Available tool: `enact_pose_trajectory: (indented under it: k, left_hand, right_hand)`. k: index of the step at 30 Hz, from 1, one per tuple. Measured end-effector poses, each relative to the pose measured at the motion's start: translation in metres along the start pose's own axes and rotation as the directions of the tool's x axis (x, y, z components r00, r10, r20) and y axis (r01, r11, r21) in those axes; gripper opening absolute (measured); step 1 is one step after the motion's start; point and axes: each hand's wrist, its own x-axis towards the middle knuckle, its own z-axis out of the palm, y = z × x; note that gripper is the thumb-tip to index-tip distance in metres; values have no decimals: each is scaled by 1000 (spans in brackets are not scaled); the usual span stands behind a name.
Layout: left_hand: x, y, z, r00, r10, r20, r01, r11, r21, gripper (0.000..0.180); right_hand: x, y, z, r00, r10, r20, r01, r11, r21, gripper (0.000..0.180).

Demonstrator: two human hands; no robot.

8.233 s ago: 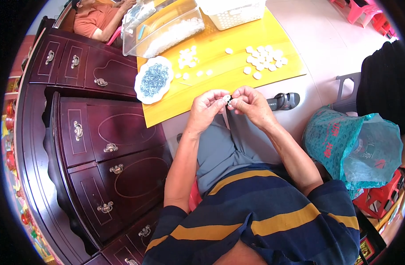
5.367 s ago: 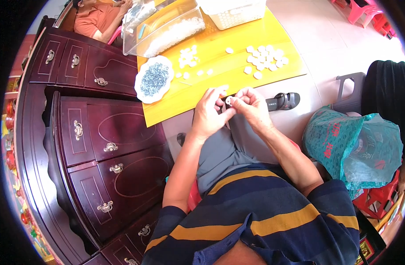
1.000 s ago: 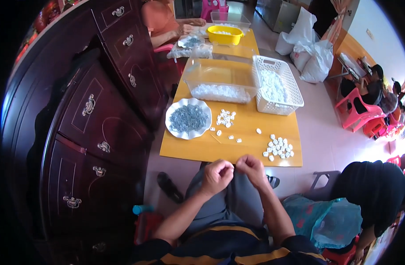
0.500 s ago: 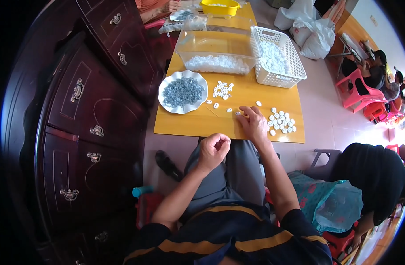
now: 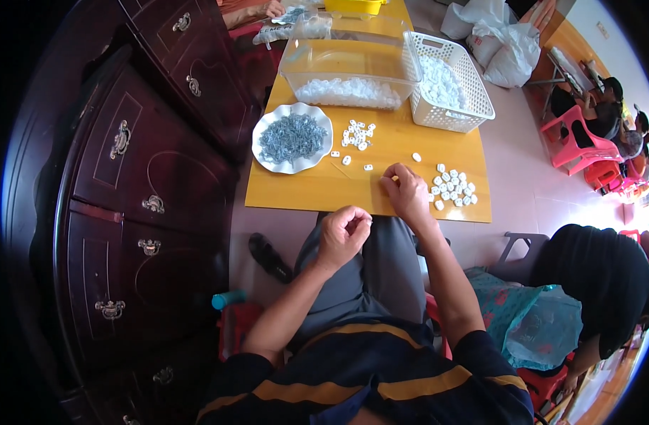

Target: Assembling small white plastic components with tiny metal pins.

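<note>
My left hand (image 5: 342, 236) is closed in a pinch above my lap, just off the table's near edge. Whatever its fingertips hold is too small to name. Over the near part of the wooden table (image 5: 303, 193), my right hand (image 5: 411, 195) has its thumb and fingers pressed together, hiding anything between them. Right beside it is a cluster of small white plastic pieces (image 5: 452, 187). A single white piece (image 5: 367, 168) lies to its left, and a white oval piece (image 5: 416, 157) lies beyond it. Farther back sits another group of white two-holed pieces (image 5: 354, 134).
A scalloped white plate (image 5: 259, 150) of small grey parts stands at the left. Behind are a clear bin (image 5: 349, 60) and a white basket (image 5: 473, 117), both holding white pieces. Dark drawers (image 5: 119, 184) rise at my left. Another person's hand (image 5: 271, 8) shows at the far end.
My right hand has drawn its fingers closer together. The small white piece that lay by its fingertips no longer shows. My left hand stays pinched over my lap; the view has shifted slightly.
</note>
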Motion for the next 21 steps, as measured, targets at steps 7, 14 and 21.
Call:
enact_pose_trajectory:
  k: [7,14,21]
  left_hand:
    - [-1,-1,9,998,-55,23,56,998,-31,5]
    - [-4,0,28,983,-117,139,126,991,-52,5]
    - [-4,-8,36,968,-166,189,170,985,-8,5]
  right_hand:
    - [-69,-8,-16,956,261,136,-292,782,551,11]
    - [-112,-5,-23,862,381,333,-484,427,764,14]
    - [-115,1,-18,870,377,319,-462,395,794,16]
